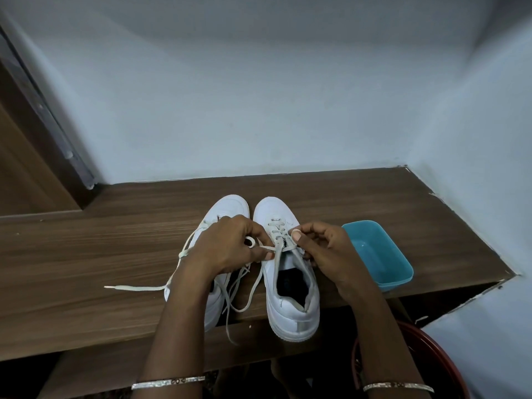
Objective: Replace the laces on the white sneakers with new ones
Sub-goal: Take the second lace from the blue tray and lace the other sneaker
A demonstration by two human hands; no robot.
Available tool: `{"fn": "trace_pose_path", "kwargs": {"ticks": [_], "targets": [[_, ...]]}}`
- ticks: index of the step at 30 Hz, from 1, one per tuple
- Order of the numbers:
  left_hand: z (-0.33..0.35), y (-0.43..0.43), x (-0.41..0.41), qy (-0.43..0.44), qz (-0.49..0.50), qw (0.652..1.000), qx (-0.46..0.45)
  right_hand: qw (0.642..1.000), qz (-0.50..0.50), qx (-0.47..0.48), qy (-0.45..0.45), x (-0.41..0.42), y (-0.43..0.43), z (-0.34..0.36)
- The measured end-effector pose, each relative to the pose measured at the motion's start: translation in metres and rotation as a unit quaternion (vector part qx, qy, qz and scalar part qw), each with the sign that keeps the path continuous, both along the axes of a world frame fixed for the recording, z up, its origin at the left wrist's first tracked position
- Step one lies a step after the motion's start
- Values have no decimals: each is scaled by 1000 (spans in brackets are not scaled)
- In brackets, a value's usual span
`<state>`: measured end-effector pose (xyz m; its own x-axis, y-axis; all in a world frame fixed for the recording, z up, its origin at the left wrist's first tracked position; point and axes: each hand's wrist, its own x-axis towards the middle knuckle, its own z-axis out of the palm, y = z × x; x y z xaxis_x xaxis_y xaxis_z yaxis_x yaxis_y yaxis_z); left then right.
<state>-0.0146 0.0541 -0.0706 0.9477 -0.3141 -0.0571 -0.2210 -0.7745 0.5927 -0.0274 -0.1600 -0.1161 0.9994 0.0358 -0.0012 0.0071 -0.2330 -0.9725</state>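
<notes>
Two white sneakers (273,208) stand side by side on the wooden surface (86,254), toes toward the wall and heels close to its near edge. The right sneaker (290,300) is the one in hand; the left sneaker (227,204) lies partly under the left forearm.

The main risk looks like a tangle. The left shoe's loose lace (138,288) trails across the surface, and more strands hang between the shoes, right beside the lace (277,266) being worked. A pull could catch the wrong strand or cinch a knot. A hard tug could also drag the right sneaker toward the edge, since neither hand seems to pin it down.

The left hand (227,243) arches over the shoes, its grip a pinch of thumb and fingertips on a strand just left of the eyelets. The right hand (325,249) comes in from the other side, thumb up, its grip pinching the lace at the upper eyelets. A teal tub (374,249) sits just beside that hand.
</notes>
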Motion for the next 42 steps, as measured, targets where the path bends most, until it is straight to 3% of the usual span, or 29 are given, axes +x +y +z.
{"fn": "trace_pose_path", "kwargs": {"ticks": [8,15,20,22,25,30,33,42], "targets": [[9,13,-4,-9,26,973,-230,999,-15,29,-25,-3,0,4],[12,7,-4,32,56,918,-392,999,19,-3,-25,-1,2,4],[5,-3,-1,116,74,860,-492,997,63,-48,-5,-2,-2,5],[5,-5,-1,128,89,863,-480,995,67,-75,-6,-3,-2,7],[5,-9,-3,120,86,904,-400,993,59,-94,-35,-5,0,9],[6,-11,-6,195,75,931,-300,987,42,-130,-86,-6,3,10],[4,-2,-5,173,87,957,-216,986,39,-126,-99,-5,1,9],[2,3,-6,159,-23,974,-160,987,50,-113,-101,-4,-1,8]]}}
